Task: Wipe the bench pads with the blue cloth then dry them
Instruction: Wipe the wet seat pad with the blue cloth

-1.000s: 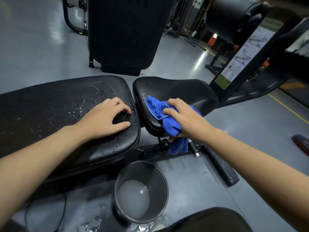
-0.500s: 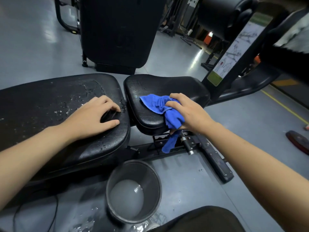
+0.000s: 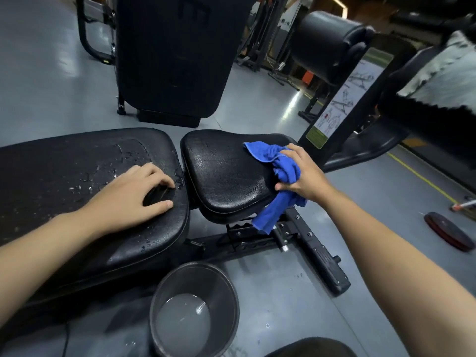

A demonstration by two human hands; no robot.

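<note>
The bench has two black pads. The long back pad [image 3: 64, 171] lies at the left, spotted with water drops. The smaller seat pad [image 3: 224, 171] sits at the middle and looks wet and shiny. My right hand [image 3: 298, 173] grips the bunched blue cloth [image 3: 283, 166] on the seat pad's right edge; one end spreads on the pad, the other hangs down over the frame. My left hand [image 3: 134, 194] rests flat on the back pad's near right corner, fingers apart, holding nothing.
A grey bucket [image 3: 231, 300] with cloudy water stands on the floor just below the pads. The bench's black frame and foot [image 3: 322, 258] run to the right. Another machine with an instruction chart [image 3: 345, 99] stands at the right, a dark weight plate [image 3: 448, 230] lies on the floor.
My right hand has slid the blue cloth from the seat pad's near left part across to its right edge. My left hand has stayed on the back pad.
</note>
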